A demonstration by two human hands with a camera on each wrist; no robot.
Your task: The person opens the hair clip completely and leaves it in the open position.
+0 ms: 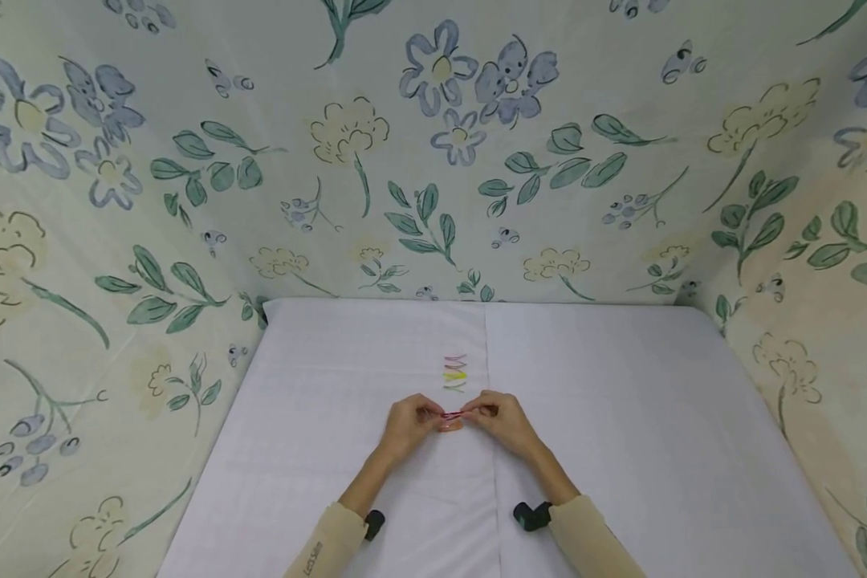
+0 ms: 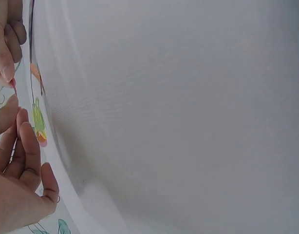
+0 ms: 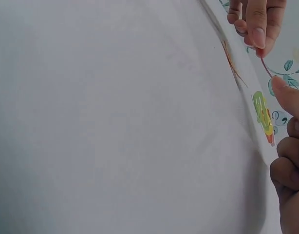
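Red thin elastic band point(image 1: 453, 415) is stretched between the two hands: the left hand point(image 1: 407, 425) pinches its left end, the right hand point(image 1: 504, 422) pinches its right end, above the white cloth-covered table point(image 1: 621, 417); just beyond the fingertips lies a row of pink, yellow and green bands point(image 1: 455, 372)

- The thin band point(image 1: 453, 414) pinched between the left hand point(image 1: 407, 427) and the right hand point(image 1: 506, 423) is red.
- Just under the hands lies an orange band point(image 1: 451, 426).
- Beyond the fingertips is a small row of bands point(image 1: 454, 372): pink, then yellow, then pale green.
- The tablecloth point(image 1: 621, 417) under the hands is plain white.
- The backdrop point(image 1: 433, 144) behind and beside the hands is cream, with blue and yellow flowers and green leaves.
- The sleeves point(image 1: 585, 534) are beige.
- The wrist cameras point(image 1: 532, 515) are black.
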